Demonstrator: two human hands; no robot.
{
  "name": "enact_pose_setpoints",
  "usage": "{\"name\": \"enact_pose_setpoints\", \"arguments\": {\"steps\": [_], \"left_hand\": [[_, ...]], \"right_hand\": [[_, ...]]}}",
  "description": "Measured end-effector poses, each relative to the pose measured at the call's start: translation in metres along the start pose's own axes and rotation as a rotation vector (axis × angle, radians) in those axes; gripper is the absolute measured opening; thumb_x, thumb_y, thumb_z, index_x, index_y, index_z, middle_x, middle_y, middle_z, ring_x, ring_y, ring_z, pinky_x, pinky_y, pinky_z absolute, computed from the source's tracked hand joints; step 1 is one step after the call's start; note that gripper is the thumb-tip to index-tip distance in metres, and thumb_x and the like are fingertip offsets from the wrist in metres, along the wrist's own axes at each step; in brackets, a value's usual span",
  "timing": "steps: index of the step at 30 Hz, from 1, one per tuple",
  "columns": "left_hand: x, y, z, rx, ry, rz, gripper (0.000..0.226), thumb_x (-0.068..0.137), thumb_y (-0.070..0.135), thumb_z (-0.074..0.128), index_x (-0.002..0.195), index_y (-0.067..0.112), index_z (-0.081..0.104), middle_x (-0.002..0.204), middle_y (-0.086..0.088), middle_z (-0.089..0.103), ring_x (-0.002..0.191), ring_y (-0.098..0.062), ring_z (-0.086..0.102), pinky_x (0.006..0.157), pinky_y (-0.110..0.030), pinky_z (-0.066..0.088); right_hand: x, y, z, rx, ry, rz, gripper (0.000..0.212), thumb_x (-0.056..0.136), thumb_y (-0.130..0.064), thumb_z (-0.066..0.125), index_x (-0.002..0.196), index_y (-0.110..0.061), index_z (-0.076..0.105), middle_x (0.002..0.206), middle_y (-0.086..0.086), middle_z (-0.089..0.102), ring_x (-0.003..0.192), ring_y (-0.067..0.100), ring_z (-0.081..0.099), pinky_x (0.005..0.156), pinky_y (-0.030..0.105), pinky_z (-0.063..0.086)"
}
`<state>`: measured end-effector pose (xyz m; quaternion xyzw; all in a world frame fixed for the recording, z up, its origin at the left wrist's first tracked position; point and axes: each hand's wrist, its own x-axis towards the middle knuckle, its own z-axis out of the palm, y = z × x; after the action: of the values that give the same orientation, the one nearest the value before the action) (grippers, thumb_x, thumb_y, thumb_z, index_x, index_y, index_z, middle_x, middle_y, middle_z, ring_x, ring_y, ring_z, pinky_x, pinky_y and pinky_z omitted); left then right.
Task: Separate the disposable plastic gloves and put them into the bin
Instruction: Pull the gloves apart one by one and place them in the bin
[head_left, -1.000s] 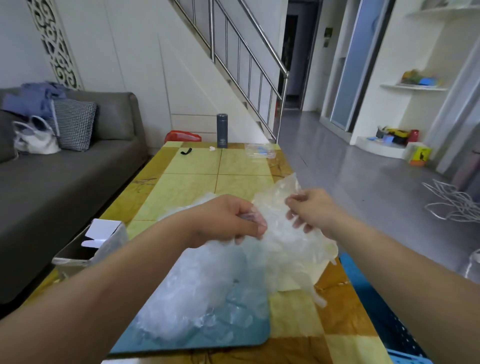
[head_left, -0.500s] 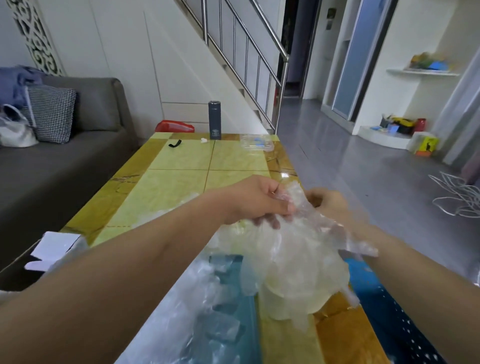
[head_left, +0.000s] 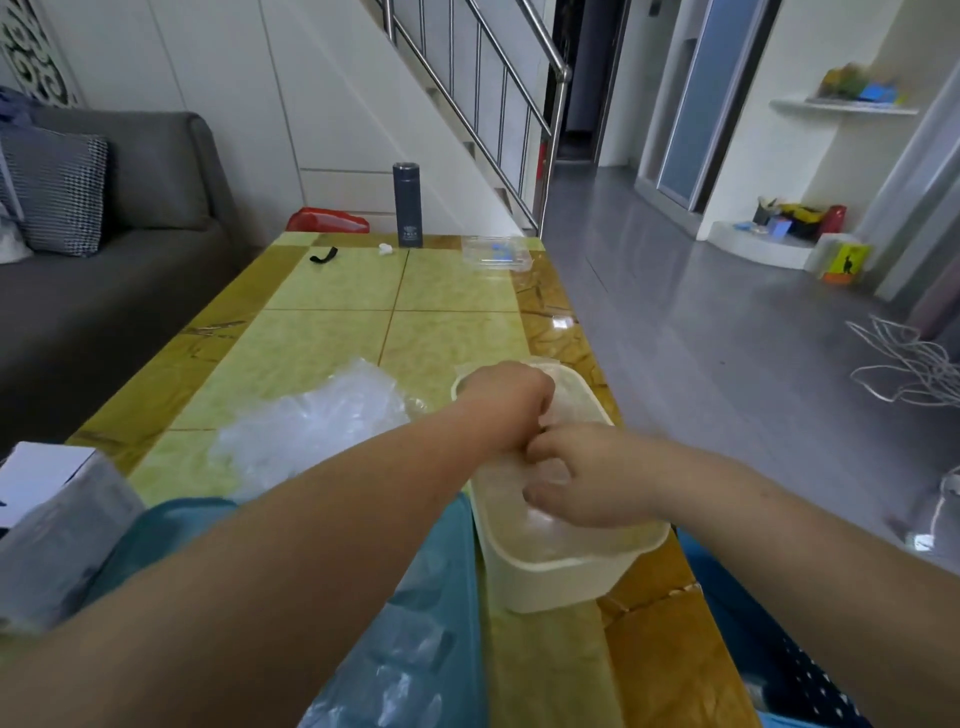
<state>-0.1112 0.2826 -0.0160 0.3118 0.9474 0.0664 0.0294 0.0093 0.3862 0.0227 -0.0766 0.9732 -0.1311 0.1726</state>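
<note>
The tiled table (head_left: 337, 291) carries a loose pile of gloves (head_left: 311, 431) on its left half and, just beside it near the right edge, the cream bin (head_left: 561, 577). The left hand (head_left: 506, 405) and right hand (head_left: 587, 478) meet over the bin, touching. Their fingers are curled and seem to pinch one clear glove (head_left: 571, 540) that lies inside it. This looks like the drop-off; next the fingers must release, then pick a single glove from the pile.

Left hand (head_left: 506, 402): fingers tucked out of sight, hold unclear. Right hand (head_left: 587, 475) blurred in bin (head_left: 571, 564); gloves (head_left: 540, 527) there barely discernible. Box (head_left: 47, 467) cut by left edge. Flask (head_left: 408, 205) label unreadable.
</note>
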Motion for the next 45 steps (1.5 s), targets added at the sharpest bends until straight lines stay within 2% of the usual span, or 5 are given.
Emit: {"name": "enact_pose_setpoints", "arguments": {"steps": [21,27,32,37,45], "left_hand": [[-0.188,-0.083,-0.001,-0.451,0.349,-0.022,0.005,0.091,0.034,0.072,0.086,0.034,0.069,0.096,0.016,0.063,0.09,-0.004,0.061,0.083,-0.035,0.056],[-0.278,-0.098,0.034,-0.066,0.09,-0.253,0.053,0.082,0.077,0.059,0.118,0.038,0.06,0.109,0.016,0.05,0.096,-0.01,0.058,0.076,-0.033,0.052],[-0.319,-0.119,0.073,-0.087,-0.018,-0.344,0.063,0.082,0.069,0.061,0.136,0.037,0.051,0.126,0.009,0.047,0.119,-0.018,0.055,0.091,-0.039,0.052],[-0.32,-0.133,0.087,-0.279,0.139,-0.306,0.023,0.094,0.05,0.06,0.106,0.034,0.071,0.098,0.011,0.062,0.096,-0.015,0.063,0.083,-0.036,0.052],[-0.324,-0.125,0.056,-0.576,0.527,-0.241,0.043,0.088,0.061,0.059,0.062,0.029,0.053,0.06,0.009,0.05,0.059,-0.009,0.051,0.056,-0.029,0.04]], "right_hand": [[0.018,-0.06,0.005,-0.256,0.033,0.328,0.039,0.094,-0.03,0.054,0.131,-0.019,0.055,0.12,0.001,0.06,0.106,0.027,0.061,0.086,0.036,0.05],[-0.026,-0.141,0.032,-0.188,0.491,-0.018,0.022,0.091,-0.021,0.05,0.11,-0.023,0.061,0.107,0.0,0.054,0.106,0.028,0.057,0.072,0.035,0.042],[-0.008,-0.167,0.119,0.156,0.189,-0.079,0.034,0.096,-0.029,0.048,0.126,-0.03,0.065,0.126,-0.004,0.068,0.112,0.021,0.064,0.095,0.04,0.055],[0.006,-0.151,0.163,0.239,0.091,-0.119,0.049,0.093,-0.03,0.063,0.142,-0.026,0.057,0.141,-0.002,0.058,0.124,0.015,0.057,0.108,0.03,0.045],[-0.018,-0.166,0.141,0.155,0.22,-0.35,0.103,0.066,-0.08,0.066,0.155,-0.05,0.025,0.166,-0.022,0.016,0.154,0.002,0.009,0.125,0.029,0.015]]}}
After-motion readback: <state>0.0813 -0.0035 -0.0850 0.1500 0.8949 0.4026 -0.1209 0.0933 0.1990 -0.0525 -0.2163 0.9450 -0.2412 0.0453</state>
